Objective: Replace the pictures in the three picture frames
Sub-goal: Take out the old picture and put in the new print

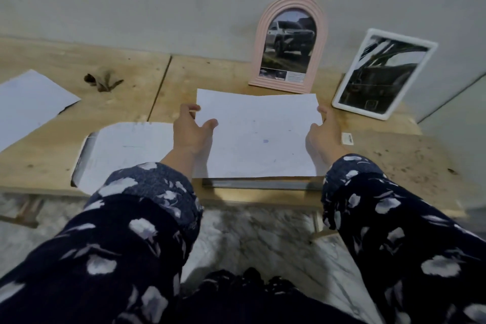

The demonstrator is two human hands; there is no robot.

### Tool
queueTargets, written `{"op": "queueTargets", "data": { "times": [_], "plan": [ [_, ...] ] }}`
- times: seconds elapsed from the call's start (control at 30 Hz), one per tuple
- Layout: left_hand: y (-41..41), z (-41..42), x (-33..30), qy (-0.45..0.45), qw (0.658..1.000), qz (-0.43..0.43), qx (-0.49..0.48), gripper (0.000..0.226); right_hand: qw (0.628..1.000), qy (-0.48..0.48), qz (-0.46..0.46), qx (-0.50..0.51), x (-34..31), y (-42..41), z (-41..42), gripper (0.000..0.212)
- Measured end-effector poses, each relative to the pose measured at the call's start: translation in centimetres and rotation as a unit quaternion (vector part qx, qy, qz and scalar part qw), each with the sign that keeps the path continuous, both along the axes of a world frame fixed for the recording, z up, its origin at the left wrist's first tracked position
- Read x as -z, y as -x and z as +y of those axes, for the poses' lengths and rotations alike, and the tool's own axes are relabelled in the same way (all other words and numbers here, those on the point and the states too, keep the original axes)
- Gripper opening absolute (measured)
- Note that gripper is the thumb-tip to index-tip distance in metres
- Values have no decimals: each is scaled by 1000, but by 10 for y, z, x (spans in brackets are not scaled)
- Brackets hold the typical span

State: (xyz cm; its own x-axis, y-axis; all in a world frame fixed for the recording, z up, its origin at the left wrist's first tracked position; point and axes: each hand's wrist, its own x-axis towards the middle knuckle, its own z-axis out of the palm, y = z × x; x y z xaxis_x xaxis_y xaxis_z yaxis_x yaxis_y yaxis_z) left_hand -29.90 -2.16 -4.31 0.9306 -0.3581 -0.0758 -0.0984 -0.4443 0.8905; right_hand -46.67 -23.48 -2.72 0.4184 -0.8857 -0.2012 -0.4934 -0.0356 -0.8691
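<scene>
Both my hands hold a white sheet (259, 137), blank side up, just above the low wooden table (205, 73). My left hand (190, 130) grips its left edge, thumb on top. At the right edge my right hand (324, 137) holds it, fingers partly hidden behind the paper. Under the sheet's near edge lies a flat frame (260, 183), only its front strip showing. A pink arched frame (289, 45) with a car picture leans on the wall behind. A white rectangular frame (382, 73) with a dark picture leans at the right.
Another white sheet (123, 152) lies on the table left of my hands, over something dark at its left edge. A further sheet (29, 105) lies at the far left. A dark dried scrap (101, 81) and a small label (347, 138) sit on the wood.
</scene>
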Motion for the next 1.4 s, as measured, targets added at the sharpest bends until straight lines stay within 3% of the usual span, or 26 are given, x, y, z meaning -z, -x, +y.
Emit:
{"op": "queueTargets", "data": {
  "times": [0.17, 0.4, 0.53, 0.63, 0.7, 0.87, 1.2, 1.4],
  "plan": [
    [20, -10, 12, -35, 999, -13, 32, 42, 999, 30, 40, -4, 15, 18, -13, 55],
    [36, -16, 13, -159, 978, -63, 119, 59, 993, 78, 88, -32, 29, 29, -5, 54],
    [40, -14, 21, -316, 915, -131, 215, 81, 973, 131, 178, -67, 36, 43, 3, 47],
    [46, -13, 23, -389, 867, -154, 272, 80, 924, 160, 312, -155, 46, 53, 9, 52],
    [52, -10, 27, -414, 847, -159, 293, 77, 906, 161, 347, -183, 54, 60, 18, 54],
    [64, 8, 39, -445, 818, -155, 331, 70, 886, 185, 376, -198, 65, 73, 40, 53],
    [81, 16, 37, -450, 824, -180, 295, 61, 888, 165, 370, -217, 58, 82, 41, 54],
    [114, -30, 22, -440, 821, -214, 294, 61, 905, 162, 340, -199, 43, 118, 14, 52]
  ]
}}
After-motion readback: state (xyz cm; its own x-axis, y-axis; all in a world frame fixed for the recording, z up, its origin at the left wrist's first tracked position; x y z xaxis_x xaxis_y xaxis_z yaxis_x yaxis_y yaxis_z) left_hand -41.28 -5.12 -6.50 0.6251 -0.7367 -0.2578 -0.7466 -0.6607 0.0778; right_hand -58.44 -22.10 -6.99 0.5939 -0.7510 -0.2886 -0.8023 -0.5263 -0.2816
